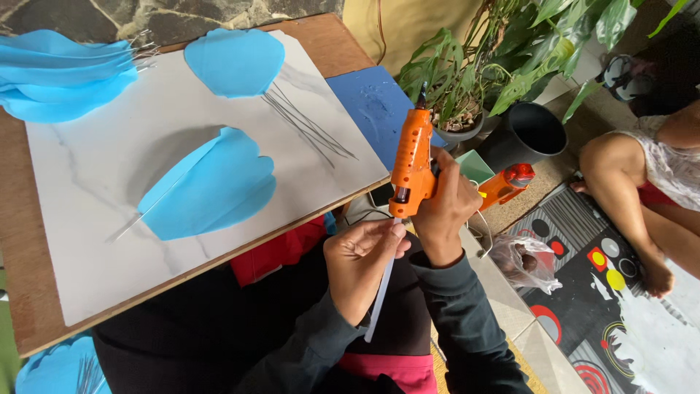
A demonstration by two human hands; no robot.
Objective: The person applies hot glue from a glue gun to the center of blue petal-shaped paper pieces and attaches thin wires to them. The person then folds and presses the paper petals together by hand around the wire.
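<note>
Orange plastic hot glue gun (413, 164) held over the lap, just off the near edge of the white marbled board (95, 219), nozzle pointing up and away. Right hand (446, 211) wraps the grip, fingers clamped around the handle. Translucent white glue stick (380, 292) runs from the gun's rear down toward the lap; left hand (359, 264) has its fingers pinched together on the stick just below the gun. Both arms in dark grey sleeves. Board lies tilted on a brown wooden surface (328, 44). On the board: a blue foam petal shape (211, 186) with a thin wire along it near the lap, a second blue foam petal (235, 60) at the far edge, and a bundle of thin grey wires (306, 124) fanned out beside it. Stack of more blue petals (62, 76) overlaps the board's far left corner. Blue sheet (372, 102) beyond the board's right edge, next to a potted green plant (467, 80) and a dark empty pot (536, 131). Another person's bare leg (627, 197) rests on a patterned floor mat (605, 306) at right.
</note>
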